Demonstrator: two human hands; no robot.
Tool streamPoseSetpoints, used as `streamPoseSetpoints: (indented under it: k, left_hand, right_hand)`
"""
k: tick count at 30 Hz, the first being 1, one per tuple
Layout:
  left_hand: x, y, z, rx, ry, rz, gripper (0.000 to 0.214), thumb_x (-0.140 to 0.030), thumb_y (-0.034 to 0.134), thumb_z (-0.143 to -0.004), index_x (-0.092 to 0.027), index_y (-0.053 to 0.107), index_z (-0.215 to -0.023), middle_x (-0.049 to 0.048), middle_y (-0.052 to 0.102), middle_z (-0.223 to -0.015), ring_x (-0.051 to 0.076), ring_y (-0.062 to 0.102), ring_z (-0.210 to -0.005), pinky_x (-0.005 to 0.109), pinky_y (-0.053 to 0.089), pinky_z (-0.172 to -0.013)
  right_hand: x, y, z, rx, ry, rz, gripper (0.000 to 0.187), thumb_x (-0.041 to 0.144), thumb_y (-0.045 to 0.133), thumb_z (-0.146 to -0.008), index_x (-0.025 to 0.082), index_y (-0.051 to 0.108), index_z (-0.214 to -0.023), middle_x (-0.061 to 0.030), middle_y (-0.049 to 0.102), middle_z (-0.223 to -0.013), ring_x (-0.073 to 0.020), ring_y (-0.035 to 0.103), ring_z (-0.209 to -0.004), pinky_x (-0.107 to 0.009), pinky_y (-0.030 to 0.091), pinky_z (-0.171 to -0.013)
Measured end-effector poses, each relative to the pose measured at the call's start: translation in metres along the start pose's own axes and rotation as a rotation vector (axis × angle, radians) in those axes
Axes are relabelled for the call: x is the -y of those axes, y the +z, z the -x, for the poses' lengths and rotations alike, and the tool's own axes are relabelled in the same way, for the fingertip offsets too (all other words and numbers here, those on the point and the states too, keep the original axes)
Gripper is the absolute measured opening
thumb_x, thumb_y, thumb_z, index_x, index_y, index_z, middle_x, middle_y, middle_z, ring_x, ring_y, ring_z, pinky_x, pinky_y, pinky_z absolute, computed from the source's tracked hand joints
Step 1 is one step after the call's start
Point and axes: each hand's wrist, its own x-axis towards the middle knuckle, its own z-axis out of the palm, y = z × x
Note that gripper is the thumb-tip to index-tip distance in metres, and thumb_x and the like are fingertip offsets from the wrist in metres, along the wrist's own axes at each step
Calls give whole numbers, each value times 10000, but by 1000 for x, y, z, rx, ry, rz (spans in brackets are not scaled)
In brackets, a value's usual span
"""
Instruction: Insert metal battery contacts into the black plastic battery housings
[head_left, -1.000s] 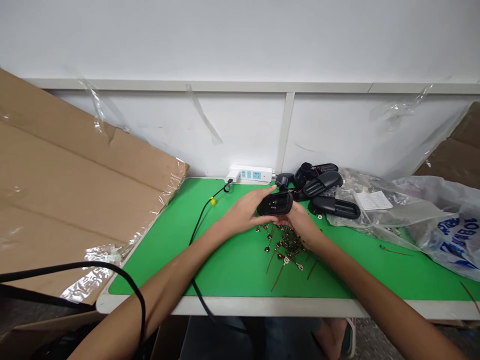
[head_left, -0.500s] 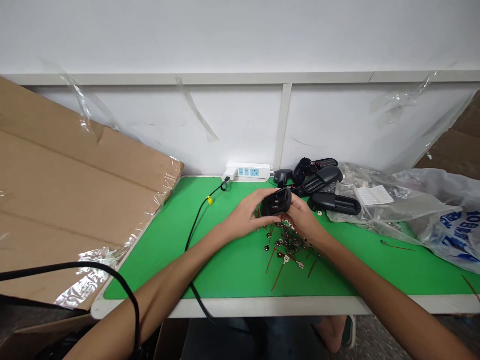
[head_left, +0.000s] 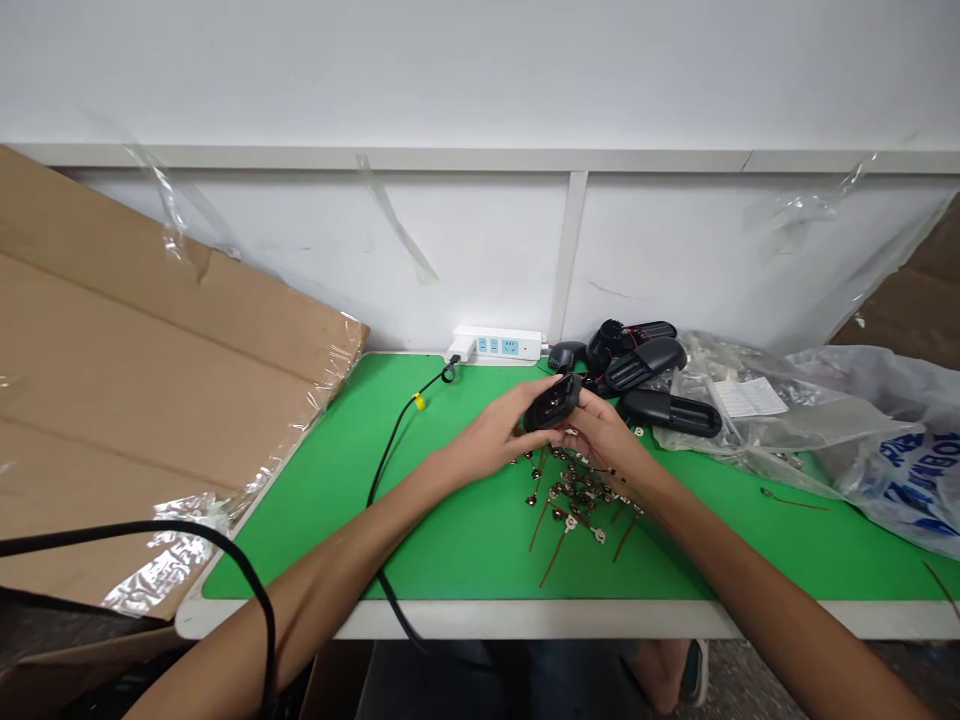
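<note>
Black housing held between your 2 hands

Your left hand [head_left: 499, 430] has its grip closed around the left side of an oval, open-faced black plastic housing [head_left: 553, 403], thumb below and fingers above. Your right hand [head_left: 609, 437] meets the housing's right side; its fingertips are hidden, so you cannot tell how tightly that grip closes. The housing is raised over the green-topped, white-edged desk [head_left: 300, 530], nearer the back edge than the front. Just below your hands lies a loose heap of small metal contacts with reddish-brown wires [head_left: 581, 490]. Toward the back edge, right of the white power strip with blue sockets [head_left: 510, 345], more black plastic housings [head_left: 649, 362] are piled near a clear plastic bag [head_left: 795, 425].
</note>
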Motion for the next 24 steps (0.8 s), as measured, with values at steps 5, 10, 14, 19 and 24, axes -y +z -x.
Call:
streamPoseSetpoints:
  k: [5,10,14,19,24]
  left_hand:
    - [-2,14,5,-34,-115,24,554,-411,493,-1063,-184,397,-1559,177,557,-1503,322,559,-1362,526,422,-1183]
    - [-6,26,5,-227,-217,431,532,-422,541,-1031,-202,368,-1483,126,646,-1317,265,629,-1218,456,513,-1074]
    - [-13,29,6,-248,-300,751,606,-372,680,-924,-239,387,-1437,84,659,-1246,232,687,-1019,374,579,-894]
    - [-10,30,8,-261,-261,681,539,-365,698,-889,-198,552,-1381,75,649,-1197,254,611,-1097,370,528,-976]
    - [-9,30,10,-204,-274,691,549,-344,670,-895,-204,547,-1412,67,637,-1236,263,581,-1150,356,493,-999]
  right_hand:
    - [15,-5,4,8,116,201,479,671,690,-866,194,646,-863,-53,697,-855,-163,615,-707,-281,490,-643]
    - [20,-13,7,-182,-217,562,353,510,486,-1014,212,647,-1113,-51,687,-960,-199,616,-803,-332,490,-735]
    - [16,-6,12,-72,-402,622,365,272,453,-990,222,502,-1348,-100,633,-1275,-242,610,-1157,-422,483,-1017]
    - [13,4,21,131,-479,684,557,167,452,-957,205,311,-1494,-155,508,-1495,-272,495,-1386,-512,382,-1178]
    - [8,2,22,135,-414,763,561,181,447,-957,183,226,-1473,-178,562,-1374,-300,603,-1178,-567,467,-1065]
